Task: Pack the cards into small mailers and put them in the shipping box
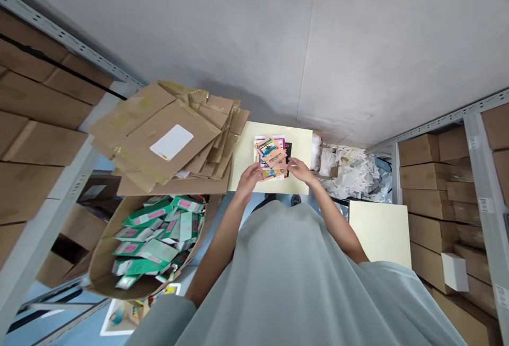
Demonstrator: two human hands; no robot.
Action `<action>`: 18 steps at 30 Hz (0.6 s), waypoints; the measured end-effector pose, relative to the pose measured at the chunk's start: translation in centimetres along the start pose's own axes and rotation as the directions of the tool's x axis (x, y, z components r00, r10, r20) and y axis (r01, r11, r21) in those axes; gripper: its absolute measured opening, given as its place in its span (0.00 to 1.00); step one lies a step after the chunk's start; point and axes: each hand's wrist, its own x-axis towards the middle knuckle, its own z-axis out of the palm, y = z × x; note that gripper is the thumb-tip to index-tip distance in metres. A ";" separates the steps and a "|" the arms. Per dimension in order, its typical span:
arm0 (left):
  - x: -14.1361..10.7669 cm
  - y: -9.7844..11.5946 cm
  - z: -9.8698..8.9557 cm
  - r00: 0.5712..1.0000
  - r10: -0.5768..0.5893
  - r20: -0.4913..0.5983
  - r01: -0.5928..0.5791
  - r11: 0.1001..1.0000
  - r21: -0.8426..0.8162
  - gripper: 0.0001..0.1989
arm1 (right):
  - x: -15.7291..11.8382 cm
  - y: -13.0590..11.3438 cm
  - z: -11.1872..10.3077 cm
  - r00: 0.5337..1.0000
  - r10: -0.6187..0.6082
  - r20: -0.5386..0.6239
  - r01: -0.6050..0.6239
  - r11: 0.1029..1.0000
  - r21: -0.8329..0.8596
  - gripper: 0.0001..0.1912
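Observation:
In front of me, a small pile of flat printed pieces (270, 141) lies on a cream tabletop (299, 147); pink, white and black ones show at its edges. Over the pile is an orange printed card (274, 156) with a coloured picture, possibly a flattened small carton. My left hand (249, 178) has its fingers closed on the card's lower left edge. At the right edge, my right hand (301, 170) pinches the card between thumb and fingers. Part of another picture shows below the card, between the hands.
Flattened cardboard boxes (143, 142) are heaped to the left, above a large carton (104, 264) of green-and-pink boxes (159, 245). White scrap (356, 171) lies at right, near a second cream surface (379, 232). Shelves of brown boxes (429, 219) flank both sides; a grey wall (254, 33) stands ahead.

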 end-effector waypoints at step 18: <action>4.5 -0.1 -2.0 0.910 -0.187 0.369 0.145 0.980 0.139 0.32 | 2.5 -3.2 4.0 0.884 0.253 -0.394 -0.340 0.925 -0.169 0.06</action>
